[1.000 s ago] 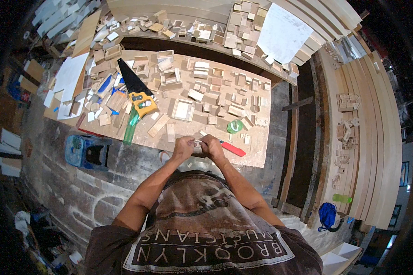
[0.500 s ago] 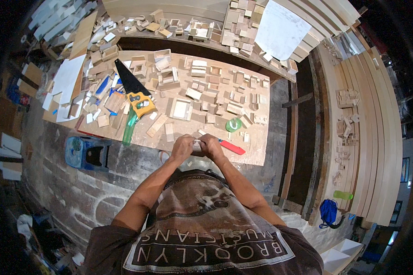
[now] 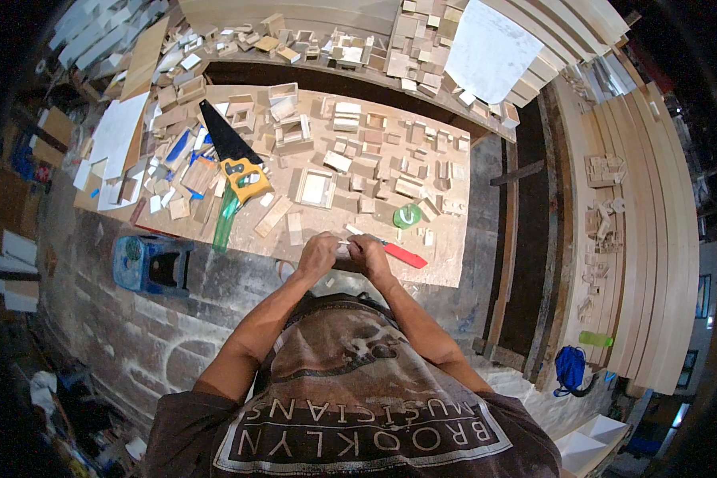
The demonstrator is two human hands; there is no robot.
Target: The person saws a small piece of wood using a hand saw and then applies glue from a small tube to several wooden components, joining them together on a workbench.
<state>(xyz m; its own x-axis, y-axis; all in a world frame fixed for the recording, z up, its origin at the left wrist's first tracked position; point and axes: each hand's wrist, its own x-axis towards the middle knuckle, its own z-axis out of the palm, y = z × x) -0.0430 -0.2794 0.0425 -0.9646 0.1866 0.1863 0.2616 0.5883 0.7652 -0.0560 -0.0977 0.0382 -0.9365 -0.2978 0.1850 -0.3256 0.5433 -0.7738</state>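
At the near edge of the worktable (image 3: 239,219), my left hand (image 3: 319,255) and my right hand (image 3: 367,255) are held close together with fingers curled in. Between them shows a small pale piece (image 3: 343,246), gripped from both sides; its kind is mostly hidden by the fingers. Just right of my right hand lies a red-handled cutter (image 3: 405,255) on the tabletop. A roll of green tape (image 3: 407,216) rests beyond it. Flat wooden strips (image 3: 275,217) lie beyond my left hand, and a shallow square wooden frame (image 3: 316,188) sits further in.
A handsaw (image 3: 247,182) with black blade and yellow handle lies on the left among wood scraps. Many small wooden boxes and blocks (image 3: 366,183) cover the table. A blue plastic stool (image 3: 135,265) stands at the left on the floor. Long boards (image 3: 641,239) are stacked at the right.
Both hands stay nearly where they were, still together on the small piece, with a slight shift of the right fingers. The objects on the table have not moved.
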